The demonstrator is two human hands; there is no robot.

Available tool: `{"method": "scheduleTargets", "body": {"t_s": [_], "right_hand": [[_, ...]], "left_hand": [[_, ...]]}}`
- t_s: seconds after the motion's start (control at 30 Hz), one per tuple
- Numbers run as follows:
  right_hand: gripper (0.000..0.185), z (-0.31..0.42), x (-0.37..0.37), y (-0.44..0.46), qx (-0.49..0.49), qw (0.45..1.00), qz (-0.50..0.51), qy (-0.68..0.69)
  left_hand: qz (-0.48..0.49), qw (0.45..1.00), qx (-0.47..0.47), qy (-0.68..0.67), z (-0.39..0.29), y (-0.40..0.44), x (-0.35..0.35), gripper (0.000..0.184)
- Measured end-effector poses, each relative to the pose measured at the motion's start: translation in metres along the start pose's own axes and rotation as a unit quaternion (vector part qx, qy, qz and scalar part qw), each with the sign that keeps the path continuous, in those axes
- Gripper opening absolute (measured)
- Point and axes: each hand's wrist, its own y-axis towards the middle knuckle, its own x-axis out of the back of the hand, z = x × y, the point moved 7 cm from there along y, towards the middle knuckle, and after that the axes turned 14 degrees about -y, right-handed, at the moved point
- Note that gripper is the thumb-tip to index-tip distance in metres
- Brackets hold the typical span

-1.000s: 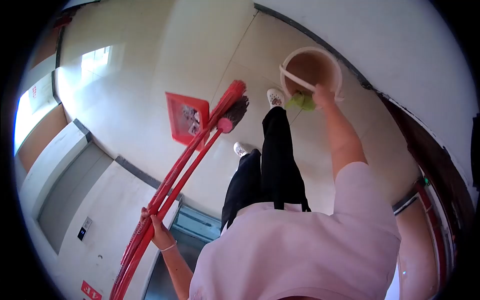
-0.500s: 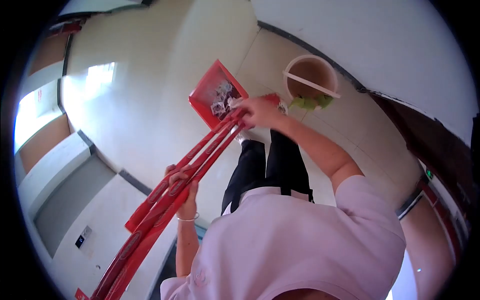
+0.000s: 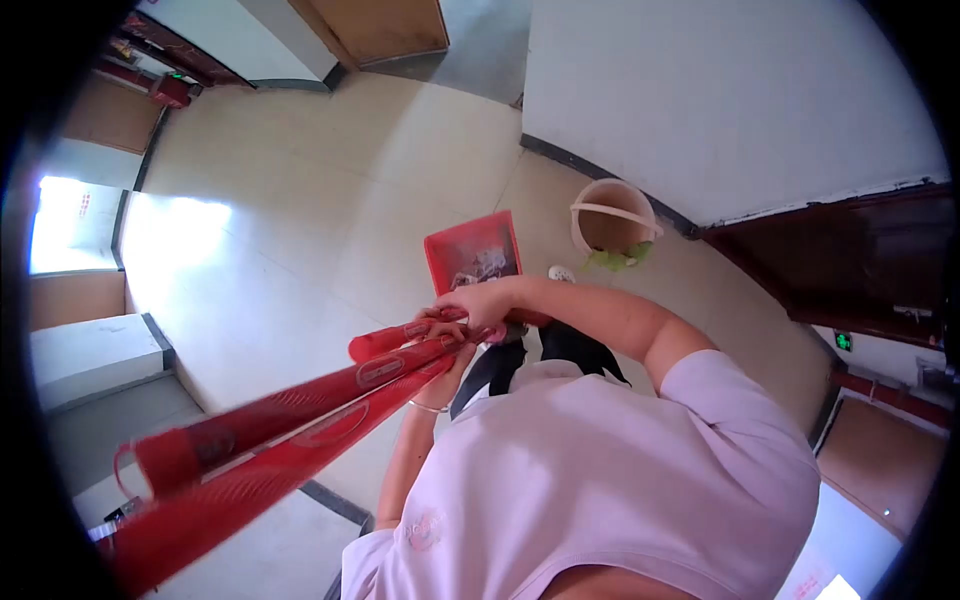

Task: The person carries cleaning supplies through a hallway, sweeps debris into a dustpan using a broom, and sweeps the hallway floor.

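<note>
Several long red broom and dustpan handles (image 3: 285,415) slant from the lower left toward my body, their near ends large in the view. My left hand (image 3: 455,355), below a bracelet on the wrist, is wrapped round them. Just above it, my right hand (image 3: 485,303) closes on the same bundle, and the hands overlap. A shorter red end (image 3: 375,345) sticks out to the left of them. Beyond my hands is a red dustpan (image 3: 470,238) with crumpled clear wrappers inside. My right forearm and hands hide where the handles meet the dustpan and any broom head.
A pale bucket (image 3: 612,205) with a handle and green leaves at its rim stands by the wall (image 3: 730,110). My shoe (image 3: 561,273) is close to it. Tiled floor (image 3: 300,230) stretches away left. A brown door (image 3: 385,28) is at the far end.
The handles have swung from a steep slant to a flatter one. My hands, apart before, are now together. The dustpan and bucket sit lower in view as the camera tilted up.
</note>
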Motion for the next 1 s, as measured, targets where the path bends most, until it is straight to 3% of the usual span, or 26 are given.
{"method": "scheduleTargets", "body": {"t_s": [0.1, 0.13, 0.17, 0.2, 0.23, 0.27, 0.33, 0.37, 0.4, 0.43, 0.5, 0.53, 0.6, 0.77, 0.83, 0.9, 1.0], "right_hand": [[0.049, 0.007, -0.003, 0.016, -0.018, 0.992, -0.004, -0.122], [0.034, 0.012, -0.001, 0.018, -0.018, 0.988, -0.046, -0.149], [0.034, 0.013, -0.006, 0.022, -0.019, 0.987, -0.048, -0.153], [0.026, 0.001, -0.018, 0.026, -0.111, 0.993, 0.016, 0.047], [0.020, -0.004, -0.020, 0.027, -0.164, 0.973, 0.032, 0.157], [0.014, -0.005, -0.020, 0.027, -0.220, 0.939, 0.037, 0.261], [0.012, -0.003, -0.008, 0.030, -0.144, 0.988, -0.024, 0.059], [0.014, -0.013, -0.013, 0.037, -0.040, 0.985, -0.039, -0.163], [0.015, -0.035, -0.017, 0.041, -0.017, 0.984, -0.093, -0.153], [0.015, -0.048, -0.011, 0.043, 0.007, 0.980, -0.143, -0.141], [0.015, -0.049, 0.009, 0.039, -0.006, 0.978, -0.166, -0.125], [0.014, -0.052, 0.015, 0.037, -0.024, 0.977, -0.189, -0.096], [0.013, -0.058, 0.022, 0.037, -0.007, 0.972, -0.214, -0.096], [0.013, -0.094, 0.040, 0.037, -0.019, 0.959, -0.258, -0.118], [0.016, -0.120, 0.051, 0.037, 0.026, 0.939, -0.302, -0.164], [0.019, -0.142, 0.068, 0.029, -0.063, 0.959, -0.260, -0.088], [0.022, -0.190, 0.086, 0.025, -0.104, 0.948, -0.294, -0.060]], "left_hand": [[0.018, 0.999, -0.030, -0.009, 0.001, -0.007, 0.005, 0.021], [0.028, 0.998, 0.034, -0.040, 0.008, -0.011, 0.005, 0.020], [0.039, 0.992, 0.099, -0.070, 0.014, -0.018, 0.005, 0.019], [0.048, 0.993, 0.102, 0.019, 0.028, -0.027, 0.008, 0.024], [0.005, 0.986, 0.077, -0.147, 0.036, -0.029, 0.010, 0.036], [-0.001, 0.975, 0.070, -0.212, 0.037, -0.034, 0.010, 0.043], [-0.026, 0.946, 0.081, -0.314, 0.028, -0.028, 0.013, 0.049], [-0.046, 0.929, 0.106, -0.352, 0.017, -0.026, 0.016, 0.047], [-0.009, 0.985, 0.066, -0.158, 0.021, -0.027, 0.022, 0.040], [0.022, 0.998, 0.027, 0.044, 0.030, -0.029, 0.028, 0.032], [-0.098, 0.992, 0.029, -0.068, 0.049, -0.040, 0.043, 0.021], [-0.104, 0.992, 0.030, -0.067, 0.054, -0.047, 0.046, 0.021], [-0.137, 0.980, 0.130, -0.065, 0.069, -0.060, 0.055, 0.021], [-0.198, 0.969, 0.122, -0.088, 0.071, -0.063, 0.064, 0.021], [-0.232, 0.964, 0.110, -0.070, 0.064, -0.062, 0.066, 0.021], [-0.240, 0.958, 0.138, -0.070, 0.060, -0.057, 0.065, 0.022], [-0.263, 0.952, 0.149, -0.052, 0.048, -0.057, 0.066, 0.019]]}}
